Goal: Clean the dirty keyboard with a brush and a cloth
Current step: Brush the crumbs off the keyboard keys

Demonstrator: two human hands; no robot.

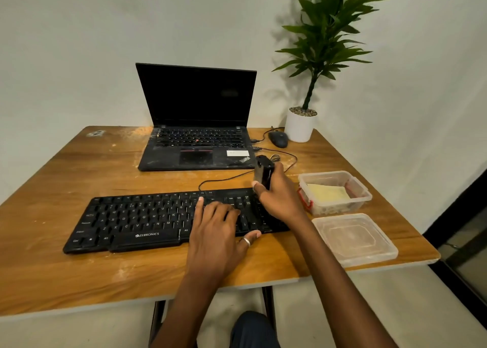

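A black Zebronics keyboard (131,221) lies across the front of the wooden table (79,179). My left hand (218,231) rests flat on its right half, fingers spread over the keys, thumb at the front edge. My right hand (279,194) grips a black brush (263,171) by its handle, held upright over the keyboard's right end; the bristles are hidden behind my fingers. A yellow cloth (329,192) lies folded inside a clear plastic box (361,189) to the right.
A dusty open laptop (195,147) stands behind the keyboard, with a wired mouse (278,139) and a potted plant (300,126) at the back right. The box's clear lid (355,239) lies near the table's right front corner. The keyboard cable (226,177) runs between them.
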